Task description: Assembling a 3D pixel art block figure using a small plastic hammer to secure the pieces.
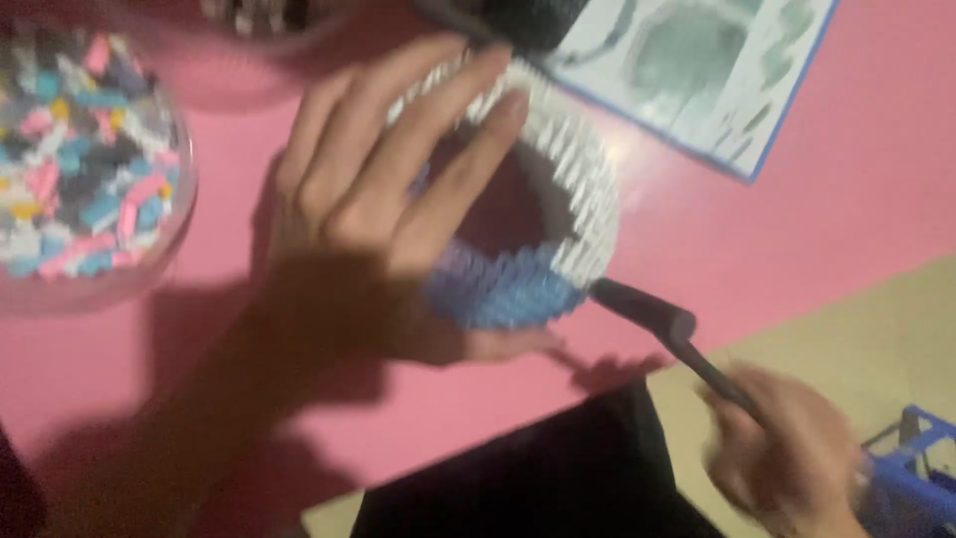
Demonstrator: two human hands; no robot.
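Note:
A ring-shaped model (558,209) built from small folded paper pieces, white along the top and right and blue and lilac at the front, rests on a pink table (797,229). My left hand (388,209) lies over its left side, fingers across the rim and thumb under the blue part. My right hand (787,448), blurred at the lower right, holds a dark thin tool (662,324) whose thick tip touches the model's right front edge.
A clear bowl (90,159) of pink, blue, white and dark paper pieces stands at the left. A blue-edged printed sheet (717,70) lies at the top right. A black cloth (538,478) is near the bottom, a blue basket (916,468) at the lower right.

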